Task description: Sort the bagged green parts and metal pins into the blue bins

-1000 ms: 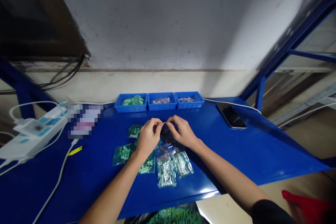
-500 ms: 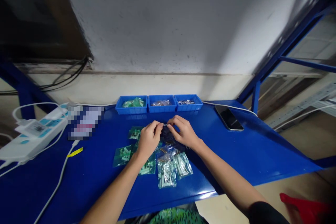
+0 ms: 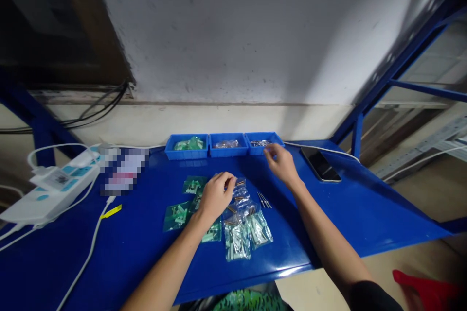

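Blue table (image 3: 120,248); pins (image 3: 263,199) likely want light pinches. My left hand (image 3: 215,198) is over bags (image 3: 237,242), right hand (image 3: 283,165) by right bin (image 3: 257,151); fingertip closure unclear.

Your table is a glossy deep-blue metal top (image 3: 146,248), and the three plastic bins at its far side are a brighter blue: the left bin (image 3: 187,154), the middle bin (image 3: 228,152) and the right bin (image 3: 257,150). You have green-tinted plastic packets (image 3: 177,215) at left, and a silvery clear plastic packet (image 3: 237,242) at near centre. Your white plastic power strip (image 3: 54,194) has light-blue patches; your cable tag (image 3: 112,212) is yellow. At near centre, the fabric (image 3: 248,300) is green with black spots.
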### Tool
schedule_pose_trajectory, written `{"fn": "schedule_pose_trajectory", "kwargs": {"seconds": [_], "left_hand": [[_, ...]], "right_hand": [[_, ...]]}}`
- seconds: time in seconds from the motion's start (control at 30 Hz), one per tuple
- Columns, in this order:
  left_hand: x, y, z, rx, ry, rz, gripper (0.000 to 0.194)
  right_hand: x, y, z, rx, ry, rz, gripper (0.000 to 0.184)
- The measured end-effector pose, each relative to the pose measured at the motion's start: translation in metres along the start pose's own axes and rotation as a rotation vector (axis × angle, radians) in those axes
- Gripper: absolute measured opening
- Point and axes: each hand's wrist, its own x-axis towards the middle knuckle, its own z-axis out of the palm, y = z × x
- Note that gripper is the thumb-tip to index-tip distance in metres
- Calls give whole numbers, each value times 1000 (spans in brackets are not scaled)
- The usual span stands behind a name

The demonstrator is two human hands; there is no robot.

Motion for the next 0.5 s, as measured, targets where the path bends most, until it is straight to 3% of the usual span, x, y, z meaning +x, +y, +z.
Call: {"fn": "schedule_pose_trajectory", "kwargs": {"seconds": [0.1, 0.17, 0.27, 0.37, 0.5], "left_hand": [[1, -5, 0, 111, -8, -1, 18], [1, -8, 2, 159, -14, -15, 16], [0, -11, 5, 164, -27, -35, 16], [0, -10, 5, 141, -35, -42, 17], [3, -6, 0, 65, -25, -91, 23]], "right_hand": [[-21, -2, 16, 27, -342, -103, 20], [-31, -11, 25, 10, -466, -192, 26], [-38, -25, 36, -4, -493, -242, 27], [-39, -31, 43, 66, -486, -199, 10], [-37, -37, 39, 271, -367, -125, 6]]}}
